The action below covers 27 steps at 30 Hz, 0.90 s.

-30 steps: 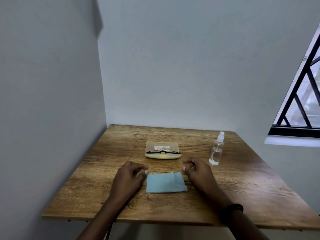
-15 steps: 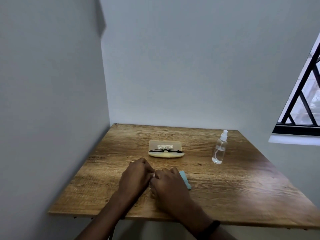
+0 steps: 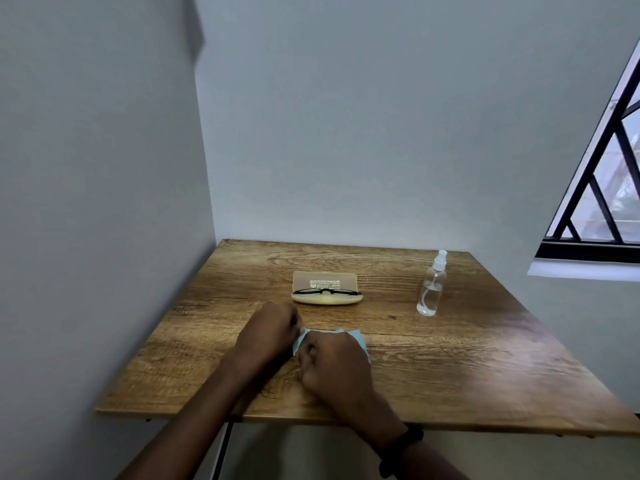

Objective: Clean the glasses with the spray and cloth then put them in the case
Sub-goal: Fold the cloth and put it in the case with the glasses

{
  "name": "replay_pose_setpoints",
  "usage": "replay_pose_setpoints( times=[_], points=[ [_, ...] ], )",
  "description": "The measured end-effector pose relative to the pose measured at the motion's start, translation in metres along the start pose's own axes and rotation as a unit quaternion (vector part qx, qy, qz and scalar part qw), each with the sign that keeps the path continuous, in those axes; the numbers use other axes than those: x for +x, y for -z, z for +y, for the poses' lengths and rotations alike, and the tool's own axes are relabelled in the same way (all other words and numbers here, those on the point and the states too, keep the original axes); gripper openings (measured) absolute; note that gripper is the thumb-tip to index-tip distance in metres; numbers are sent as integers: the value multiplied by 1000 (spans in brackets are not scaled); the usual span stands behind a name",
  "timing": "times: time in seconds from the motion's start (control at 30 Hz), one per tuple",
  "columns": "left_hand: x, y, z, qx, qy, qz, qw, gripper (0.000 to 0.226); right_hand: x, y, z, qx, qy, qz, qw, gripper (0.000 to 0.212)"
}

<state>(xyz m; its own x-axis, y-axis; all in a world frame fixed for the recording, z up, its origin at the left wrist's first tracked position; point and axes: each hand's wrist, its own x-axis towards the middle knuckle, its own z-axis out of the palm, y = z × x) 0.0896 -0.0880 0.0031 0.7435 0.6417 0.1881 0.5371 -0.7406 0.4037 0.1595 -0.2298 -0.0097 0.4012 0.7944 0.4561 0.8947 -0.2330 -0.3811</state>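
Since the frame half a second earlier, both hands have kept together over the cloth, and more of the light-blue cloth point(image 3: 360, 341) now shows beyond the right hand's knuckles, its far corners lifted in small points. Left hand point(image 3: 268, 332): curled into a loose fist just left of the cloth, its grip closed at the cloth's near-left corner; whether the fingertips actually pinch the fabric cannot be told, as they are hidden. Right hand point(image 3: 334, 363): laid over the cloth's middle, fingers folded under, grip pressed together on the fabric, with a dark wristband point(image 3: 403, 445) at the wrist. Wooden bench point(image 3: 485, 358): carries all the task items. Glasses point(image 3: 325, 292): black-framed, folded, resting across the open beige case point(image 3: 325, 285), which lies just beyond the cloth, toward the wall; pale lettering shows inside the case lid, too small to read. Clear spray bottle point(image 3: 431, 289): upright with a white nozzle, standing to the right of the case and well apart from it, untouched by either hand. Barred window point(image 3: 602, 188): at the right edge, beyond the bottle.
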Motion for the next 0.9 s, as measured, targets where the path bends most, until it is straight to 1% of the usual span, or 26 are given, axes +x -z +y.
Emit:
replay_pose_setpoints(
  times=[0.03,0.1,0.2,0.33,0.4,0.5,0.6,0.7,0.8,0.9],
  points=[
    [2,4,2,-1,-2,-8,1000,22,0,2,2,24,-31,7,999,24],
    [7,12,9,-4,0,-18,1000,13,2,6,8,69,-89,14,994,17],
    [19,20,20,-8,10,-26,1000,10,6,13,22,136,-143,29,980,10],
    [34,24,46,0,4,-58,998,7,4,23,38,143,-207,58,966,16],
    [42,20,57,26,0,-76,997,8,0,25,44,136,-231,68,961,19],
    [48,13,75,67,0,-95,993,18,-9,24,49,112,-239,80,961,19],
    [52,5,88,78,-9,-115,990,21,-18,22,50,78,-229,94,966,24],
    [52,-5,99,102,-16,-113,988,19,-24,23,53,57,-226,102,967,17],
    [51,-13,107,125,-23,-109,986,19,-28,27,56,49,-224,93,969,13],
    [52,-20,109,132,-30,-106,985,20,-31,31,59,22,-222,68,972,16]
  ],
)
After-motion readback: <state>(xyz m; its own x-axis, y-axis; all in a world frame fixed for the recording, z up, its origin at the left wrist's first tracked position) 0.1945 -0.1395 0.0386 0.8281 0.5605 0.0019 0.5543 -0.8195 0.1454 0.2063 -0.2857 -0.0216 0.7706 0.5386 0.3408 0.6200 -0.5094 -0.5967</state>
